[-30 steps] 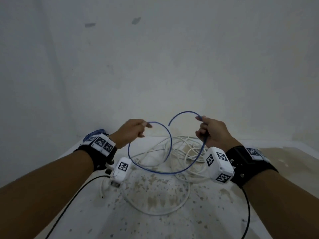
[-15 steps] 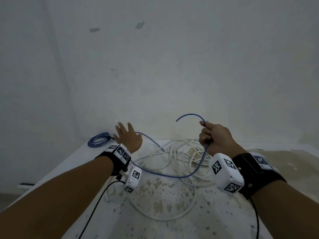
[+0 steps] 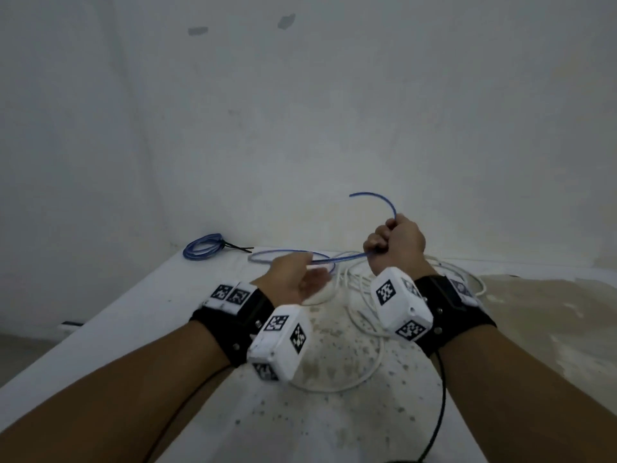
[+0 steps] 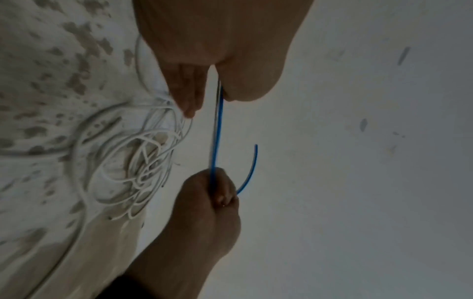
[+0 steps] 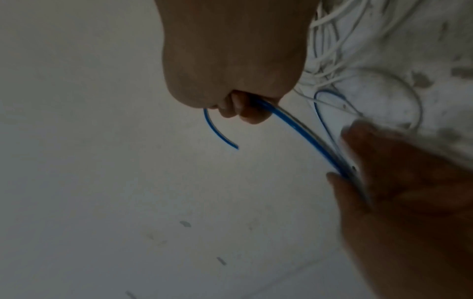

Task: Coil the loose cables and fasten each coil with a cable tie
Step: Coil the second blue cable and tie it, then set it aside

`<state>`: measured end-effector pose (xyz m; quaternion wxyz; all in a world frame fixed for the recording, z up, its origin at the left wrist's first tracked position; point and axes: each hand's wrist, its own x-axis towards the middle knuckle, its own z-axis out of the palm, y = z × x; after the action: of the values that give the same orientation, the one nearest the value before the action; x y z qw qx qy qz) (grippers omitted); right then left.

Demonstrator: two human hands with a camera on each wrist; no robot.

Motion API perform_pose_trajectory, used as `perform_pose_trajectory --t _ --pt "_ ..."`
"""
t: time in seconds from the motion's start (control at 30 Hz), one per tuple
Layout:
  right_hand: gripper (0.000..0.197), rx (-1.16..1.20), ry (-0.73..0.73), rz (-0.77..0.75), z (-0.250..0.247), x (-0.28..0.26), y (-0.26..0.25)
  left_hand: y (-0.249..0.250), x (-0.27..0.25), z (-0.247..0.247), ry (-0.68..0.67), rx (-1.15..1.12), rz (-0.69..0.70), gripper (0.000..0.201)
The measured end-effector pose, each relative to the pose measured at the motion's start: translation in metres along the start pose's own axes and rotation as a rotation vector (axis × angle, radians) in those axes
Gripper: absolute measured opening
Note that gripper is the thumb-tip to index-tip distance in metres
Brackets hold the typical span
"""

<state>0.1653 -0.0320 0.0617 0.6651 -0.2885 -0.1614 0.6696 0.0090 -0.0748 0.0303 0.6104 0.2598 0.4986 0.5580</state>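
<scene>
A loose blue cable [image 3: 287, 253] runs between both hands above the table [image 3: 140, 312]. My right hand [image 3: 384, 240] grips it in a fist, and the free end curves up and left out of the fist. My left hand [image 3: 309, 270], a little lower and to the left, holds the cable between thumb and fingers. The left wrist view shows the cable [image 4: 217, 131] passing from my left hand [image 4: 213, 95] down into my right hand [image 4: 217, 188]. In the right wrist view my right hand [image 5: 243, 109] grips the cable [image 5: 302, 133]. A tangle of white cable [image 3: 354, 289] lies on the table under both hands.
A coiled blue cable [image 3: 202, 250] with a black tie [image 3: 237, 248] lies at the table's back left corner. Bare walls stand close behind and to the left. The table top is stained at the right and speckled in the middle. Black wrist-camera leads [image 3: 437, 412] trail toward me.
My left hand let go of the blue cable, stretched out open toward the back left, then came back near my right hand holding it. The right fist kept its grip.
</scene>
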Motion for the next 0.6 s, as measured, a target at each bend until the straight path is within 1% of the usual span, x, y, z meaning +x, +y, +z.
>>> perform_pose_trajectory --t 0.03,0.07,0.13,0.17,0.27,0.33,0.4,0.47,0.53,0.6 --pt "0.043 -0.116 -0.005 0.009 -0.006 -0.001 0.004 0.007 0.003 0.001 0.07 0.014 0.075 0.019" --pt "0.044 -0.234 -0.015 0.017 -0.012 -0.002 0.006 0.013 0.005 0.001 0.107 0.05 0.116 0.021" --pt "0.04 -0.416 -0.049 0.021 -0.022 -0.005 0.007 0.022 0.006 -0.003 0.124 0.219 0.155 0.025" --pt "0.035 -0.467 -0.067 0.014 -0.026 -0.007 0.006 0.024 0.007 -0.004 0.134 0.322 0.179 0.027" --pt "0.023 -0.528 -0.11 -0.02 -0.03 -0.011 -0.002 0.027 0.01 -0.012 0.201 0.564 0.331 0.029" --pt "0.022 -0.584 -0.13 -0.04 -0.031 -0.012 -0.004 0.03 0.01 -0.019 0.223 0.668 0.426 0.026" --pt "0.024 -0.677 -0.149 -0.085 -0.029 -0.011 0.0 0.028 0.009 -0.025 0.191 0.69 0.485 0.023" --pt "0.03 -0.771 -0.194 -0.176 -0.026 -0.011 0.007 0.022 0.005 -0.028 0.166 0.715 0.548 0.022" --pt "0.033 -0.797 -0.26 -0.249 -0.021 -0.014 0.015 0.019 0.0 -0.028 0.169 0.785 0.634 0.019" --pt "0.033 -0.789 -0.319 -0.253 -0.015 -0.018 0.023 0.02 -0.003 -0.026 0.173 0.838 0.701 0.018"
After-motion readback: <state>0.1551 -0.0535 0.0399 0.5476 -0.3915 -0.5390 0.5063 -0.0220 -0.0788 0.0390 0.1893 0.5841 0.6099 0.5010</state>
